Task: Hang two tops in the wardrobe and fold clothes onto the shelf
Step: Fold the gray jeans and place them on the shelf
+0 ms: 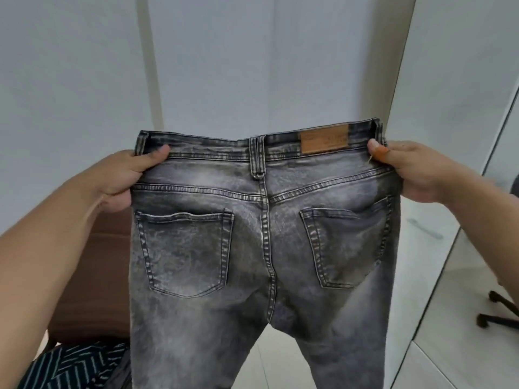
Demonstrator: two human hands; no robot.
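The place looks like a room in a home, likely a bedroom or dressing area. Tall, plain pale panels (266, 57) fill the far side, with vertical seams like wardrobe doors or a wall. The floor (415, 248) on the right is glossy light tile. At the near left stands a brown upholstered seat (92, 276), with a dark striped garment (75, 366) lying below it. At the far right edge, black legs of a chair base (502, 310) rest on the tiles.
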